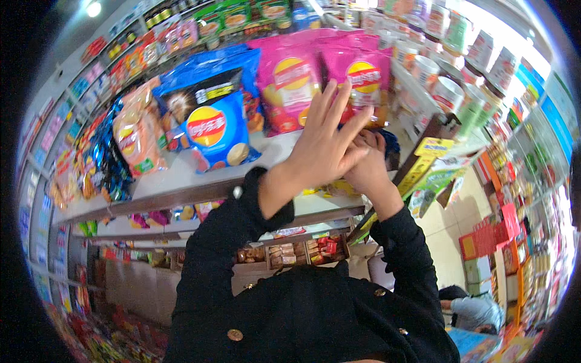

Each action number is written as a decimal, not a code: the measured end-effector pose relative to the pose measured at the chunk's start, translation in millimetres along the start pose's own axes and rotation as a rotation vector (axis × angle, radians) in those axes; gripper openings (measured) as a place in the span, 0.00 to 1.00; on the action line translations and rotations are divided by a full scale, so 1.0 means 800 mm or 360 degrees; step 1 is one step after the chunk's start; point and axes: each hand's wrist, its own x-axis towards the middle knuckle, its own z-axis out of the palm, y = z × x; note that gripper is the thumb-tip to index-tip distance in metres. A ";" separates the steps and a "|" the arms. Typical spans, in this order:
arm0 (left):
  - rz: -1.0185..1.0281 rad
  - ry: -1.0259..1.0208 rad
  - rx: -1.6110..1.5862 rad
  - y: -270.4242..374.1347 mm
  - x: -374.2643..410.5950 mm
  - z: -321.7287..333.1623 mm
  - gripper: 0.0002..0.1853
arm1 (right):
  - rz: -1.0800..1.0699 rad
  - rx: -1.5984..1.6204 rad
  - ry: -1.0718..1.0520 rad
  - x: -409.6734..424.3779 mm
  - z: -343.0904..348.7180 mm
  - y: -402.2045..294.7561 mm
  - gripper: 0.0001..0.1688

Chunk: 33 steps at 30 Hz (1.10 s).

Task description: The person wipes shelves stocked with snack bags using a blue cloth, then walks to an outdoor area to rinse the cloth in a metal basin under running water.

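My left hand (322, 136) is raised with its fingers spread, in front of two pink Lay's chip bags (290, 81) that stand upright on the white shelf (159, 181). My right hand (370, 163) is just behind and to the right, partly covered by the left one, with its fingers bent beside a dark blue packet (388, 144). Whether it grips that packet I cannot tell. Left of my hands a bright blue Lay's bag (218, 131) leans against a black and blue bag (199, 93). A peach-coloured chip bag (138, 131) stands farther left.
Lower shelves hold packed snacks (281, 254). Cups and jars (447, 93) line a rack at the upper right. A post with a yellow sign (420, 163) stands close to my right arm. A red basket (481, 240) and a person (476, 313) in light blue are at the lower right.
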 end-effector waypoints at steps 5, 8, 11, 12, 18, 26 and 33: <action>-0.0457 0.0232 0.0195 -0.013 -0.145 -0.090 0.30 | 0.0032 -0.0219 -0.0038 0.013 0.001 -0.041 0.14; -0.0874 0.0505 0.0308 -0.042 -0.201 -0.113 0.29 | -0.0165 -0.0080 -0.0053 0.032 0.013 -0.062 0.10; -0.1060 0.0611 0.0379 -0.070 -0.224 -0.137 0.35 | -0.0172 0.0041 -0.0342 0.060 0.026 -0.103 0.12; -0.1108 0.0630 0.0257 -0.079 -0.226 -0.144 0.38 | -0.0082 0.0098 -0.0274 0.072 0.029 -0.114 0.12; -0.1352 0.0548 -0.0427 -0.118 -0.210 -0.147 0.48 | -0.0152 -0.0019 0.0007 0.089 0.070 -0.137 0.14; -0.1457 0.0542 -0.0814 -0.147 -0.211 -0.158 0.52 | 0.0060 0.0173 -0.0381 0.065 0.014 -0.110 0.11; -0.1597 0.0446 -0.1027 -0.172 -0.207 -0.157 0.54 | -0.0080 0.0157 0.0322 0.039 0.032 -0.111 0.10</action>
